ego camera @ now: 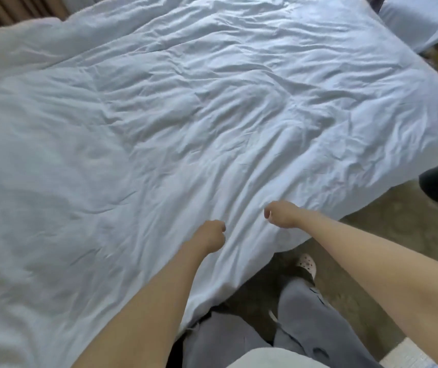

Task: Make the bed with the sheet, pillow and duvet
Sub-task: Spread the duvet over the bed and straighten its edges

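Duvet (186,115) pale, soft, rumpled with long creases, spread flat

Duvet (212,115) of matt cloth, soft and heavily creased, carpet (372,235) of rough dull pile, trousers (308,322) of soft matt cloth, clog (307,262) of smooth perforated plastic, curtain (5,9) of matt pleated cloth

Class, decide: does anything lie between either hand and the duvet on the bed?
Nothing visible does. The left hand and right hand sit with curled fingers directly at the duvet near its closest edge, with only cloth beneath them. Whether they grip it is unclear.
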